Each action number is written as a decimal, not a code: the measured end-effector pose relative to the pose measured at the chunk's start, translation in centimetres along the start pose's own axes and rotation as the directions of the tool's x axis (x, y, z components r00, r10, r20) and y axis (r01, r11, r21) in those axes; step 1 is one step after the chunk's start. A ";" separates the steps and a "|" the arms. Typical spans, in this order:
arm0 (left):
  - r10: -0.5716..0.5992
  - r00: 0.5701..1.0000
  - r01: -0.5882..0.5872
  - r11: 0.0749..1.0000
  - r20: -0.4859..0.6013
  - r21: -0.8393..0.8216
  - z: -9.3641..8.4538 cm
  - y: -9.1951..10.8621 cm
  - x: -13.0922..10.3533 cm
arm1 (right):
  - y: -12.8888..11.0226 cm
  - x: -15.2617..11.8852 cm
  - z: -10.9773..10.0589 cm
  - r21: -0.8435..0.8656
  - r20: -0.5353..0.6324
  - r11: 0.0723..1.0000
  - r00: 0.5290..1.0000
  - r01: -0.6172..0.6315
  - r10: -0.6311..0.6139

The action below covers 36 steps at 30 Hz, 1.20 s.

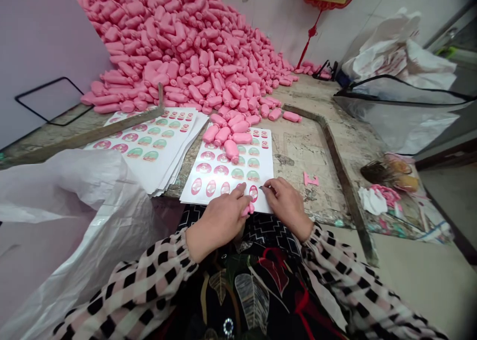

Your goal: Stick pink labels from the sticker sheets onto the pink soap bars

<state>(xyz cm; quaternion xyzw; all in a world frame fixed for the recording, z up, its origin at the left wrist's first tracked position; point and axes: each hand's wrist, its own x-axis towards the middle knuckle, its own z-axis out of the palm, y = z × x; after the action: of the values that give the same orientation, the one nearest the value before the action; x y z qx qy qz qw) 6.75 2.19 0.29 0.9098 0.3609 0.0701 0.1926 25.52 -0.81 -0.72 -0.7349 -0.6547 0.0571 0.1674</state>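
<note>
My left hand (228, 212) is closed round a small pink bottle-shaped piece (247, 209) at the front edge of a sticker sheet (190, 191). Most of that piece is hidden under my fingers. Just to the right, my right hand (285, 201) has its thumb and forefinger pinched together beside an oval pink sticker (253, 193); a small dark thing shows at the fingertips, too small to name. Several loose pink pieces (231, 150) lie on the upper part of the sheet, over rows of pink and green stickers.
A big heap of pink pieces (179, 46) fills the back. More sticker sheets (164, 146) lie left under a wooden strip (85, 137). Another strip (339, 166) bounds the right side. White plastic (122, 191) hangs at the left front.
</note>
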 end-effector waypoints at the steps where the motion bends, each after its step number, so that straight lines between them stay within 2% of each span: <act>1: 0.007 0.999 -0.009 0.998 0.037 0.057 0.2 -0.1 0.1 | -0.1 0.0 0.1 -0.011 0.002 1.000 1.000 0.005 -0.005; 4: -0.005 0.992 -0.018 0.983 0.126 0.185 0.5 -0.2 0.2 | 0.0 0.0 -0.1 -0.041 0.007 0.999 1.000 0.031 -0.031; 8: 0.004 0.986 -0.046 0.966 0.164 0.256 0.4 -0.1 0.0 | 0.1 0.2 -0.7 -0.066 0.043 0.995 0.996 0.075 -0.072; 13: 0.008 0.985 -0.058 0.957 0.174 0.285 0.2 0.0 -0.1 | 0.3 0.6 -1.0 -0.096 0.108 0.987 0.987 0.126 -0.115; 20: 0.004 0.989 -0.049 0.953 0.147 0.300 0.7 0.1 -0.3 | 0.8 0.5 -0.9 -0.025 0.139 0.988 0.979 0.155 -0.150; 25: -0.029 0.994 -0.008 0.941 0.102 0.337 1.6 0.6 -0.3 | 0.6 -0.3 -0.3 0.076 0.095 0.991 0.989 0.107 -0.114; 30: -0.065 0.995 0.029 0.927 0.082 0.375 2.5 1.6 -0.2 | -0.1 -1.0 0.5 0.160 0.055 0.987 0.998 -0.021 0.012; 36: -0.118 0.989 0.078 0.919 0.083 0.387 2.7 2.2 -0.4 | -0.9 -0.4 0.4 0.156 0.089 0.980 0.989 -0.127 0.114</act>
<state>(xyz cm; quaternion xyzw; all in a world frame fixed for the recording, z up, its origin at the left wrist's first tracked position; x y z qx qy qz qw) 8.61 -0.36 -1.30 0.9131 0.4021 -0.0592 0.0332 24.48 -1.11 -0.85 -0.7544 -0.6084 0.1492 0.1962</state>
